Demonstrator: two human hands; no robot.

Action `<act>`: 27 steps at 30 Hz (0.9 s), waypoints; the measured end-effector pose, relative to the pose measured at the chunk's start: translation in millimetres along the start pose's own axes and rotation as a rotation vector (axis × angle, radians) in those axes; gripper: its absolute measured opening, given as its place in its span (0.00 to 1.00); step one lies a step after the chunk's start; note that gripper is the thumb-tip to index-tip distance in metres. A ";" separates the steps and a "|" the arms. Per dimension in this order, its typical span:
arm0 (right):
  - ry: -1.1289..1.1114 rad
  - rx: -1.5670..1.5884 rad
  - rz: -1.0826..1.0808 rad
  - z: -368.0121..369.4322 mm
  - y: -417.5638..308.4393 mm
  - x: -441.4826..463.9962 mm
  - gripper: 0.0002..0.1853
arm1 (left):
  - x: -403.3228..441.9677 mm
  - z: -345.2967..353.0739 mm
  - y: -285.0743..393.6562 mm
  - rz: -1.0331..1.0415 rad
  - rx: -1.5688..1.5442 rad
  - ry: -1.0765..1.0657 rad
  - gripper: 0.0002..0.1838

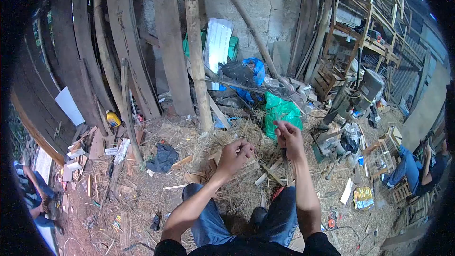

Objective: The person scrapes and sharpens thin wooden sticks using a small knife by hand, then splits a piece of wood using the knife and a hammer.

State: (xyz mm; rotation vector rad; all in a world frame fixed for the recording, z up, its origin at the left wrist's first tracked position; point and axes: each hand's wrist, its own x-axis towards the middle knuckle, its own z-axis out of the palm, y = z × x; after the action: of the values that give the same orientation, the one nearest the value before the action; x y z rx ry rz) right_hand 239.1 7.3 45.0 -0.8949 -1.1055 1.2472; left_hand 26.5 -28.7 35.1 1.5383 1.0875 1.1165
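My left hand (233, 159) is raised over my lap, its fingers curled together. Whatever it may hold is too small to make out. A little higher and to the right, my right hand (290, 142) is closed in a pinch, fingertips pointing left. I cannot name anything between them. The two hands are apart. Just beyond the right hand lies a shiny green plastic bag (283, 110). Beneath both hands are my knees in blue jeans (211, 215) and a floor strewn with straw and wood offcuts (272, 173).
Tall planks (170, 42) and a pole (193, 52) lean at the wall. A dark cloth (162, 157) and a yellow bottle (113, 118) lie left. One person (410, 170) sits right; another (35, 189) is at far left. A cluttered workbench (365, 42) stands back right.
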 end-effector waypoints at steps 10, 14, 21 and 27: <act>-0.255 -0.012 0.115 32.3 7.7 -19.4 0.11 | 5.4 6.3 4.4 0.036 -0.029 -0.013 0.10; -0.015 0.009 0.068 25.2 7.7 -7.7 0.11 | 2.3 9.3 -5.1 0.245 0.159 0.033 0.11; -0.066 -0.070 0.149 28.1 -12.7 -18.7 0.12 | 4.3 4.9 -5.3 0.226 0.179 0.036 0.10; -0.082 -0.030 0.089 30.7 -7.1 -20.2 0.12 | 6.5 4.5 -6.5 0.237 0.114 -0.014 0.09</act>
State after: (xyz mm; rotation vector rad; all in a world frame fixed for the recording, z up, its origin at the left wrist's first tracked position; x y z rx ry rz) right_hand 211.8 -15.4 56.7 -0.9314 -1.1626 1.3542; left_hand 31.2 -21.9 29.0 1.7978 0.9924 1.2172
